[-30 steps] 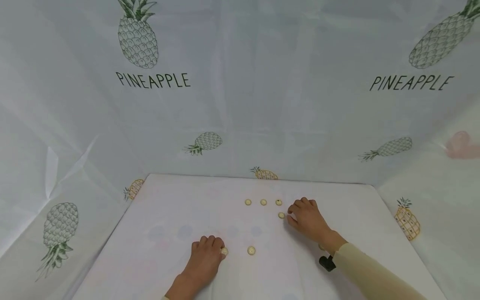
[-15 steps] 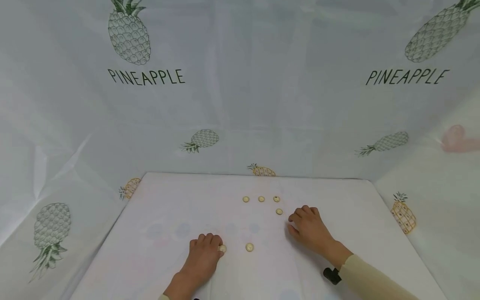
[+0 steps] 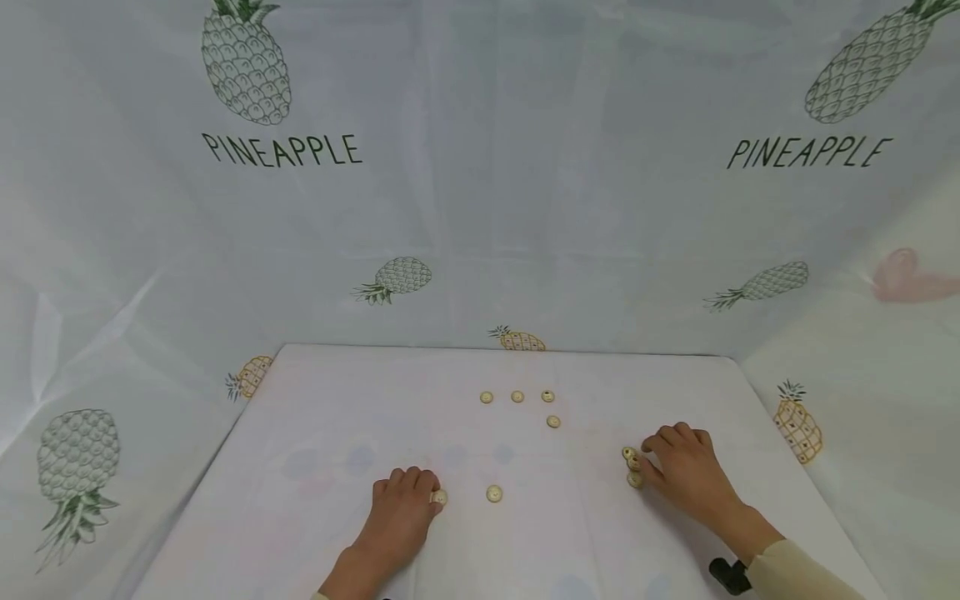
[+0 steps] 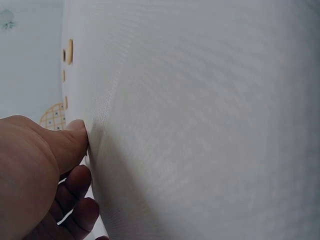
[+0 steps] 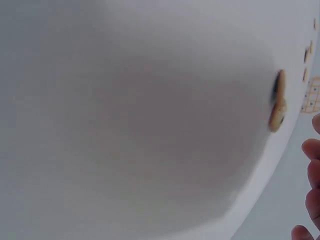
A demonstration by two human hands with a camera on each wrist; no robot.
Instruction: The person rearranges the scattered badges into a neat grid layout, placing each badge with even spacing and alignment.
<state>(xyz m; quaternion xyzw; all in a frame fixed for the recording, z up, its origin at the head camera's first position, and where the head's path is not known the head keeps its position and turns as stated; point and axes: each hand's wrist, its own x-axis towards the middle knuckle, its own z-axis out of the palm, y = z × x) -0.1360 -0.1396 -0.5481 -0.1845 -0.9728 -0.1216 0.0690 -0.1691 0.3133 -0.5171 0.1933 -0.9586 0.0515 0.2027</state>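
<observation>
My left hand (image 3: pixel 400 515) rests low on the white table, its thumb and forefinger pinching a pale, round wooden button (image 3: pixel 440 497). In the left wrist view, the thumb (image 4: pixel 72 145) hides that button. A single button (image 3: pixel 494 493) lies to its right. My right hand (image 3: pixel 690 471) hovers with loosely bent fingers beside a small cluster of buttons (image 3: pixel 634 479), some overlapping. The right wrist view shows the fingers (image 5: pixel 314 172) apart from two touching buttons (image 5: pixel 277 112). Whether a fingertip touches the cluster is hard to tell.
Three buttons form a row farther back, with the middle one (image 3: pixel 517 397) between its neighbours. Another button (image 3: pixel 553 422) lies just in front of the row's right end. Pineapple-printed cloth (image 3: pixel 480 208) hangs behind and beside the white table (image 3: pixel 360 375).
My right hand has moved right and towards me, from the single button near the row to the cluster, which is now in sight. The left hand stays at its button.
</observation>
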